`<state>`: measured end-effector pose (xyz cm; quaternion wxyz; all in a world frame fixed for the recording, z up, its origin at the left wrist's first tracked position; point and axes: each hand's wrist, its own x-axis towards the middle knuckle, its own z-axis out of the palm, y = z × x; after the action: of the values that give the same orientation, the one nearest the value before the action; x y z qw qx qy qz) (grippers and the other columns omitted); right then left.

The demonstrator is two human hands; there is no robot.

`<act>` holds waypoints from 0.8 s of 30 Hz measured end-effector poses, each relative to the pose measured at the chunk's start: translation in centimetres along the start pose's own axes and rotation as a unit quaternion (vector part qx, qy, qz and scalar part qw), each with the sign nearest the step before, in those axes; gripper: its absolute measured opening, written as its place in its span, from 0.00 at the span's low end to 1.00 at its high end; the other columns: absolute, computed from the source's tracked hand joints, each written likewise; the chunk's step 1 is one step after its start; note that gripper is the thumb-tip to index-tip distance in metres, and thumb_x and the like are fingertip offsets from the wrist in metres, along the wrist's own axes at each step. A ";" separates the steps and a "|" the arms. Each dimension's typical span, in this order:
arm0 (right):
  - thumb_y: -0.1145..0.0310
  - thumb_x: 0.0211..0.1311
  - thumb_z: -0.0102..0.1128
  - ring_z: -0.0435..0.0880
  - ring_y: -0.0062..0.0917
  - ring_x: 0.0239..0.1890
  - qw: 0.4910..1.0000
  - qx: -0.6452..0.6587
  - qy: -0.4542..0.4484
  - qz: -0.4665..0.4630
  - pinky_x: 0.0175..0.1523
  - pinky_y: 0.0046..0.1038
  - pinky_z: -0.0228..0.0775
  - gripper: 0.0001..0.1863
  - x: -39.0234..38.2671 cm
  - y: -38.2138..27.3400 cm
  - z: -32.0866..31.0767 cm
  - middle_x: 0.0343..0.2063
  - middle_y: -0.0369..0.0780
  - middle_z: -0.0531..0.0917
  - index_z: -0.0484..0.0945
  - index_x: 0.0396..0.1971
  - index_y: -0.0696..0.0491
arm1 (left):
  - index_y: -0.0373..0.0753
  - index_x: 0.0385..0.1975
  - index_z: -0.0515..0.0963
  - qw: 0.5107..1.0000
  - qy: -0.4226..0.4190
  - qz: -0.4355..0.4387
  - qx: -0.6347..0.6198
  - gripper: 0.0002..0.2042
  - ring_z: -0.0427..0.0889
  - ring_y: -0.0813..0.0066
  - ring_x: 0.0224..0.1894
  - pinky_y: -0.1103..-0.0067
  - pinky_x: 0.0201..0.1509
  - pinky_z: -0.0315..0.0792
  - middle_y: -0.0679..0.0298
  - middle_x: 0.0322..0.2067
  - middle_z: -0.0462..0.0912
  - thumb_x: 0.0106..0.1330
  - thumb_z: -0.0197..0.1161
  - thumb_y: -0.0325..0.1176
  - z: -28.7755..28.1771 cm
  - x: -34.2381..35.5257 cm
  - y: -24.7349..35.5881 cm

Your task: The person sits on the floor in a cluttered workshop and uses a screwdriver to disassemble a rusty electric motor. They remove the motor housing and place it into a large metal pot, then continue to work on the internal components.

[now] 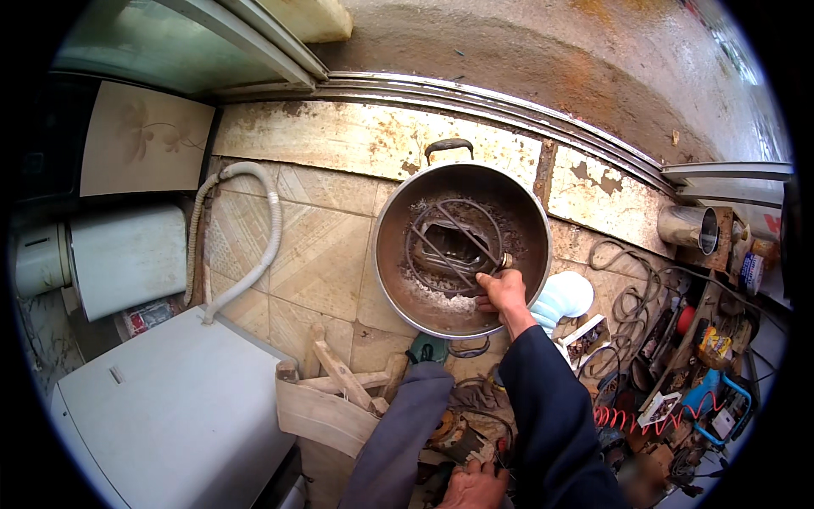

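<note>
A large round metal pot (393,280) with a brown, scaly inside and a dark handle (449,146) at its far rim sits on the tiled floor. Inside it lies a dark looped metal rod (424,240) with straight bars across it and a brass-coloured fitting (507,260). My right hand (506,295) reaches over the near right rim, its thumb and fingers closed on the rod's near edge. Pale crumbs lie at the pot's bottom. At the lower edge, my left hand (475,487) has bent fingers beside a motor-like tool (458,439); what they grip is hidden.
A white cabinet (170,407) and grey hose (273,220) are on the left. A wooden stool (331,413) stands by my leg. Cables (632,305), a red coiled hose (627,417) and tools crowd the right. Beyond the pot runs a door track (475,92).
</note>
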<state>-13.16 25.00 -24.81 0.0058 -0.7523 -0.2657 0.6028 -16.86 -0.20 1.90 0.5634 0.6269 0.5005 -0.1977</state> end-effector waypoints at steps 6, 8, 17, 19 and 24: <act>0.76 0.73 0.55 0.90 0.39 0.32 0.944 0.306 -0.105 0.059 0.31 0.33 0.88 0.11 0.9 2.2 1.9 0.37 0.51 0.85 0.72 0.48 0.68 | 0.46 0.47 0.83 1.000 -0.016 -0.004 -0.016 0.13 0.87 0.59 0.43 0.57 0.48 0.78 0.59 0.39 0.88 0.65 0.60 0.39 2.6 0.6 -0.4; 0.77 0.72 0.54 0.90 0.38 0.30 0.946 0.304 -0.101 0.052 0.32 0.31 0.88 0.10 1.2 2.5 2.0 0.36 0.50 0.85 0.73 0.47 0.68 | 0.47 0.41 0.86 1.000 0.013 0.012 -0.018 0.10 0.87 0.59 0.39 0.58 0.43 0.78 0.60 0.34 0.88 0.64 0.61 0.38 4.2 0.6 -0.6; 0.78 0.68 0.59 0.88 0.30 0.26 0.989 0.077 -0.089 -0.084 0.27 0.29 0.85 0.08 2.0 1.1 -1.0 0.30 0.48 0.86 0.81 0.38 0.69 | 0.48 0.24 0.85 0.995 0.003 0.033 -0.089 0.05 0.83 0.59 0.27 0.64 0.30 0.72 0.63 0.21 0.83 0.58 0.63 0.37 2.5 -0.1 -0.5; 0.79 0.67 0.60 0.88 0.30 0.25 0.991 0.035 -0.090 -0.088 0.27 0.29 0.84 0.07 2.3 0.3 -1.8 0.29 0.48 0.87 0.83 0.37 0.69 | 0.45 0.31 0.84 0.994 0.061 0.042 -0.076 0.06 0.83 0.58 0.28 0.62 0.31 0.72 0.62 0.22 0.83 0.59 0.62 0.37 -0.6 -0.6 -0.3; 0.77 0.66 0.61 0.88 0.31 0.24 0.990 -0.029 -0.091 -0.100 0.26 0.30 0.83 0.09 3.1 -1.7 -3.0 0.29 0.49 0.87 0.82 0.38 0.70 | 0.41 0.42 0.82 0.990 0.127 0.050 -0.023 0.12 0.85 0.57 0.34 0.58 0.36 0.74 0.58 0.29 0.85 0.61 0.60 0.36 -2.0 -0.6 -0.1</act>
<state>-10.67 28.72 -26.25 0.0202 -0.6641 -0.3568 0.6567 -17.81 1.38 2.88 0.5188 0.6582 0.5402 -0.0763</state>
